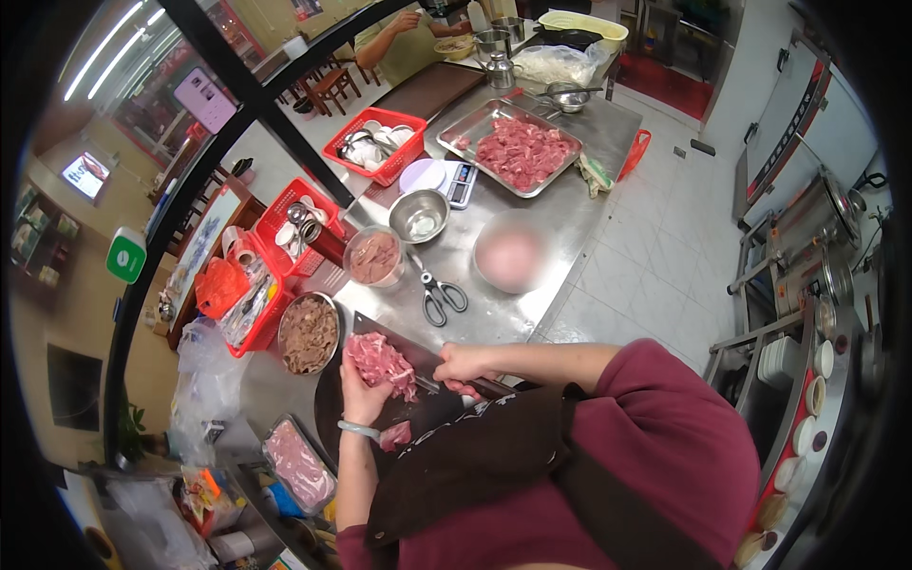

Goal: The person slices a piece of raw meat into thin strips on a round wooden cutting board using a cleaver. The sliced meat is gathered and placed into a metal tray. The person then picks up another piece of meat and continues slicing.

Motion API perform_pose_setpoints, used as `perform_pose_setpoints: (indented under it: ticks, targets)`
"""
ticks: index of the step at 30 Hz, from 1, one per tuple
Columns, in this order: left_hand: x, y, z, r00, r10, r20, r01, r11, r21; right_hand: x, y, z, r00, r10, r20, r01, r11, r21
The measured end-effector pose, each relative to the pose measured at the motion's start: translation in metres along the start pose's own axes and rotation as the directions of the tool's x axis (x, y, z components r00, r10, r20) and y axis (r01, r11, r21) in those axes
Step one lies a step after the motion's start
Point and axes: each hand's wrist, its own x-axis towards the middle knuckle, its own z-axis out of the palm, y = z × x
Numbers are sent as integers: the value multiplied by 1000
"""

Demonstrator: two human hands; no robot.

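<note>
My right hand [459, 365] grips the handle of a broad cleaver [422, 356]. A heap of sliced raw meat [381, 362] rests on or against the wide blade. My left hand [362, 392], with a pale bangle at the wrist, cups the near side of this heap. Beneath is a dark round cutting board [329, 406], partly hidden by my arm and apron. A small chunk of raw meat [395, 436] sits on it beside my left wrist. Just beyond the board stands a steel bowl of brownish sliced meat [308, 333].
Kitchen scissors [442, 296], a tub of sliced meat [373, 256], an empty steel bowl [419, 216] and a blurred round bowl [514, 253] stand on the steel table [491, 313]. Farther off are a kitchen scale [459, 187] and a tray of raw meat [524, 153]. Red baskets [385, 160] line the left.
</note>
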Motion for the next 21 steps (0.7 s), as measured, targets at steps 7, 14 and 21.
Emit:
perform_pose_setpoints:
  ticks: [7, 14, 21]
  targets:
    - [117, 104, 62, 989, 126, 79, -121, 990, -66, -56, -49, -105, 977, -168, -128, 174, 984, 43]
    - [249, 159, 168, 938, 322, 130, -322, 947, -23, -109, -73, -224, 885, -253, -392, 275, 962, 0]
    - [340, 166, 269, 917, 324, 231, -322, 945, -48, -133, -74, -306, 760, -226, -609, 307, 951, 30]
